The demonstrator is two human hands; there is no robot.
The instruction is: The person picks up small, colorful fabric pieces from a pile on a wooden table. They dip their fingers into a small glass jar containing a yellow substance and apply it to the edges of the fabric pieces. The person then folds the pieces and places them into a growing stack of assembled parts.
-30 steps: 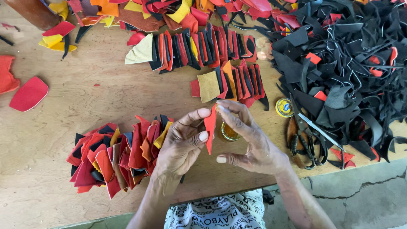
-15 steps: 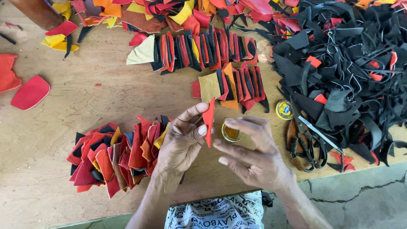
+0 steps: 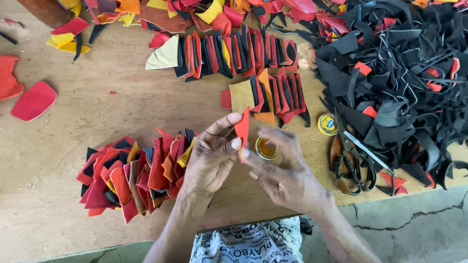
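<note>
My left hand (image 3: 212, 158) pinches a small red leather piece (image 3: 242, 127) upright between thumb and fingers, just above the table's near edge. My right hand (image 3: 285, 173) is beside it, fingers loosely curled, fingertips close to the lower edge of the piece. It blurs slightly. Right behind my hands sits a small open round tin of amber glue (image 3: 267, 148). To the left of my left hand lies an overlapped row of red, orange and black leather pieces (image 3: 134, 173).
Two more rows of overlapped pieces (image 3: 229, 51) lie farther back on the wooden table (image 3: 97, 107). A big heap of black scraps (image 3: 395, 73) fills the right side. Scissors (image 3: 351, 158) and a yellow tin lid (image 3: 328, 123) lie at right. Red pieces (image 3: 33, 100) rest far left.
My right hand has pulled back from the red piece and dropped slightly lower and to the right. My left hand keeps the piece in nearly the same place.
</note>
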